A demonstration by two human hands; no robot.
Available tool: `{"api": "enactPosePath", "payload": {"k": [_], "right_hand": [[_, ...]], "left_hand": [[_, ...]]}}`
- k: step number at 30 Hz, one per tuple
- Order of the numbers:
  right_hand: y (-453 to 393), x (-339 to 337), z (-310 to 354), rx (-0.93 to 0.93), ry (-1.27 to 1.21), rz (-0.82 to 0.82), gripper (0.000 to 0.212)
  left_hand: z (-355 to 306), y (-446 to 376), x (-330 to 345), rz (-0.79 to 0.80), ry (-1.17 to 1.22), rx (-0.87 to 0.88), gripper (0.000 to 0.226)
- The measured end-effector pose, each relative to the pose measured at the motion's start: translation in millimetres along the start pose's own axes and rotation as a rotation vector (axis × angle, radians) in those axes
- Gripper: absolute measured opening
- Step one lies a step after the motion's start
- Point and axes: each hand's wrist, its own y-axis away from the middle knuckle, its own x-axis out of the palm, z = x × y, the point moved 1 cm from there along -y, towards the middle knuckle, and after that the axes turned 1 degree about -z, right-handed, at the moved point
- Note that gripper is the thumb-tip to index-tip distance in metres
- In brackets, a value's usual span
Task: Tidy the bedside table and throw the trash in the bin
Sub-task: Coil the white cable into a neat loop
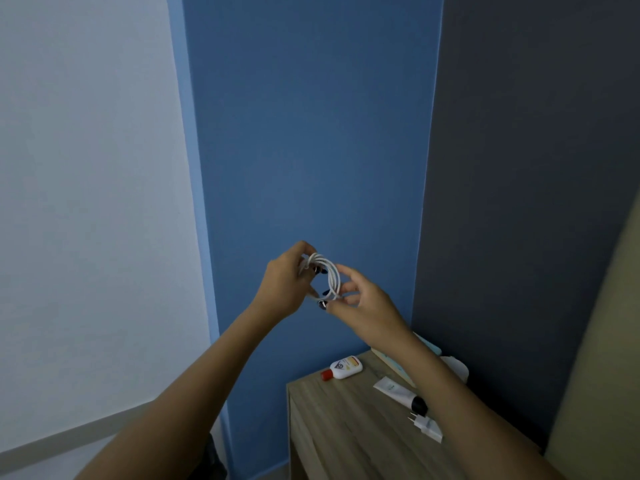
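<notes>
Both hands mid-frame: left hand [282, 285] pinches cable [327, 277] coil, right hand [363, 303] fingers curled round loops; wrap end snugly.

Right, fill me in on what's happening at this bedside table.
A person holds a coiled white charging cable up in front of the blue wall, left hand gripping one side of the loops and right hand pinching the other. Below, on the wooden bedside table, lie a small white bottle with a red cap, a white tube with a black cap and a white plug adapter.
</notes>
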Motion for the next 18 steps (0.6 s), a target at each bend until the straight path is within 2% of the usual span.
{"api": "enactPosePath", "payload": {"k": [5, 8, 12, 18], "right_hand": [[-3, -1, 2, 0.107, -0.393, 0.0, 0.036], [-5, -3, -1, 0.083, -0.326, -0.096, 0.025], [-10, -18, -9, 0.114, -0.336, -0.224, 0.017], [-13, -30, -25, 0.155, -0.43, -0.248, 0.016]], "left_hand": [[0, 1, -4, 0.031, -0.002, 0.002, 0.011], [-2, 0, -3, 0.119, -0.009, -0.035, 0.017], [0, 1, 0, 0.337, 0.301, -0.208, 0.035], [12, -6, 6, 0.334, 0.094, -0.028, 0.02]]}}
